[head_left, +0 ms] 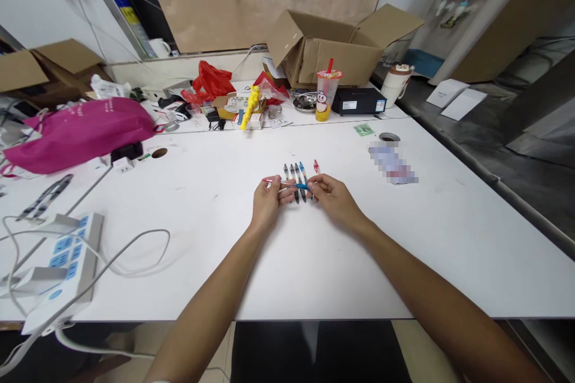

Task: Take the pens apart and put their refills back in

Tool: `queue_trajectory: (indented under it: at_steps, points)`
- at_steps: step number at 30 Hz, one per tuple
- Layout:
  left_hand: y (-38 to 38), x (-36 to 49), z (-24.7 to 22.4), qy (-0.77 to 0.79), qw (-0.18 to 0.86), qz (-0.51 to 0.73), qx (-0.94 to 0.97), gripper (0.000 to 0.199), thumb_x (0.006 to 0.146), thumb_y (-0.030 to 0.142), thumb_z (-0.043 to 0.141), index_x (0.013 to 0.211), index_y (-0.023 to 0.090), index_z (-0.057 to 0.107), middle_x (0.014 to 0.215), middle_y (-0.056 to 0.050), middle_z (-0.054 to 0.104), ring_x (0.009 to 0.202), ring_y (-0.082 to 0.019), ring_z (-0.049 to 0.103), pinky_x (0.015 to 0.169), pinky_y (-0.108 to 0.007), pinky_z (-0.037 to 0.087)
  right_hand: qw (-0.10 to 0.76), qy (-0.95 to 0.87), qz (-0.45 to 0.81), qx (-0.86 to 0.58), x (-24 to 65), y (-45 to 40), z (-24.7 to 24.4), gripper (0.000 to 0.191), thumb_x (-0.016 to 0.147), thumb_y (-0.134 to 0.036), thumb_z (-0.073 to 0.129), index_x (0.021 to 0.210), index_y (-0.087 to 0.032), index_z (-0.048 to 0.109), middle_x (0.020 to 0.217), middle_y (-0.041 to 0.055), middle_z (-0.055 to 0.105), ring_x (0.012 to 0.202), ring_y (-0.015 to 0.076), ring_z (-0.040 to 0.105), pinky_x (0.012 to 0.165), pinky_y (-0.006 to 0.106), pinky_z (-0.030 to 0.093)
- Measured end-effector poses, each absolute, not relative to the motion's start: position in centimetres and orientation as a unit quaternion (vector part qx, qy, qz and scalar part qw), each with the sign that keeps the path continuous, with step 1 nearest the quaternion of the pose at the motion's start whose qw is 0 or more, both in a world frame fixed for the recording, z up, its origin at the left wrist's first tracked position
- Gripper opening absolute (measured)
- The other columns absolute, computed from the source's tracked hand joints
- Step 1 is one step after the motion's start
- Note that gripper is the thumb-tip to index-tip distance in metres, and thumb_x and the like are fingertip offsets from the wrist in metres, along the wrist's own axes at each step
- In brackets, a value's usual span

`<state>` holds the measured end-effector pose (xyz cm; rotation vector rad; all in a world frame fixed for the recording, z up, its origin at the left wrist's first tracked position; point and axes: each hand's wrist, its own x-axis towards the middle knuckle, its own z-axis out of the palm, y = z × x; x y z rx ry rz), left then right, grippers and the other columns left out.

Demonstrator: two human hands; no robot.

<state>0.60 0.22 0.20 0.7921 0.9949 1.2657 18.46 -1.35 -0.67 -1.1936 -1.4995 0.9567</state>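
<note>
A slim pen (pixel 290 184) with a red end on the left and a blue part on the right lies level between my two hands, above the table. My left hand (pixel 267 198) pinches its red end between thumb and fingers. At the blue end, the closed fingertips of my right hand (pixel 333 198) grip the same pen. Just behind and beneath it, several pens lie side by side on the white table (pixel 314 263), among them a blue-topped pen (pixel 302 169). A red-topped pen (pixel 316 165) lies slightly apart to the right, partly hidden by my right hand.
A power strip (pixel 90 263) with looping cables sits at the left, near a magenta bag (pixel 90 131). Along the back stand a drink cup (pixel 322 99) with a red straw, a black box (pixel 358 102) and an open carton (pixel 332 60). A tape roll (pixel 389 137) lies at right.
</note>
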Motion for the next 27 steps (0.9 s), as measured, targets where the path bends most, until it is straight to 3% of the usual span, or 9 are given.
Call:
queue_trajectory:
  at_steps: [4, 7, 11, 16, 20, 27]
  points:
    - [0.2, 0.6, 0.1, 0.44, 0.62, 0.552, 0.343, 0.03, 0.091, 0.043, 0.069, 0.098, 0.016, 0.056, 0.102, -0.016, 0.078, 0.081, -0.02, 0.077, 0.069, -0.028, 0.061, 0.48, -0.623, 0.365, -0.498, 18.3, -1.5, -0.6, 0.03, 0.087, -0.041, 0.067, 0.11, -0.023, 0.064, 0.105, 0.0075, 0.07, 0.09, 0.0216, 0.063, 0.082, 0.04, 0.049]
    - [0.4, 0.5, 0.0, 0.44, 0.618, 0.553, 0.344, 0.031, 0.092, 0.043, 0.066, 0.096, 0.014, 0.06, 0.103, -0.017, 0.077, 0.082, -0.02, 0.077, 0.069, -0.027, 0.062, 0.481, -0.631, 0.349, -0.499, 18.4, -1.6, -0.2, 0.018, 0.088, -0.039, 0.065, 0.097, -0.023, 0.069, 0.097, 0.006, 0.071, 0.089, 0.0215, 0.062, 0.079, 0.038, 0.048]
    - [0.6, 0.4, -0.1, 0.431, 0.634, 0.55, 0.33, 0.039, 0.099, 0.044, 0.055, 0.088, 0.009, 0.067, 0.102, -0.019, 0.077, 0.085, -0.019, 0.077, 0.069, -0.023, 0.061, 0.508, -0.657, 0.311, -0.462, 18.6, -1.7, 0.3, 0.013, 0.087, -0.035, 0.066, 0.087, -0.023, 0.07, 0.102, 0.0058, 0.068, 0.097, 0.0221, 0.062, 0.076, 0.035, 0.049]
    - [0.8, 0.3, 0.2, 0.421, 0.641, 0.573, 0.289, 0.036, 0.101, 0.041, 0.052, 0.084, 0.012, 0.065, 0.095, -0.015, 0.077, 0.082, -0.017, 0.077, 0.071, -0.023, 0.062, 0.506, -0.643, 0.343, -0.462, 19.1, -1.5, 0.6, 0.027, 0.088, -0.041, 0.067, 0.108, -0.025, 0.072, 0.108, 0.0073, 0.069, 0.096, 0.0222, 0.063, 0.075, 0.035, 0.05]
    - [1.0, -0.2, 0.5, 0.428, 0.623, 0.593, 0.276, 0.029, 0.1, 0.04, 0.054, 0.088, 0.014, 0.059, 0.099, -0.015, 0.076, 0.084, -0.019, 0.077, 0.071, -0.025, 0.062, 0.512, -0.62, 0.337, -0.49, 20.2, -1.3, 1.4, 0.03, 0.085, -0.048, 0.068, 0.099, -0.022, 0.074, 0.099, 0.0085, 0.072, 0.087, 0.0228, 0.064, 0.063, 0.033, 0.048]
    - [1.3, -1.1, 0.4, 0.429, 0.597, 0.615, 0.285, 0.027, 0.1, 0.043, 0.053, 0.094, 0.018, 0.048, 0.106, -0.014, 0.075, 0.089, -0.02, 0.077, 0.066, -0.023, 0.06, 0.535, -0.569, 0.381, -0.494, 22.2, -0.4, 1.7, 0.034, 0.079, -0.05, 0.073, 0.094, -0.019, 0.068, 0.09, 0.009, 0.072, 0.08, 0.0211, 0.063, 0.062, 0.032, 0.045]
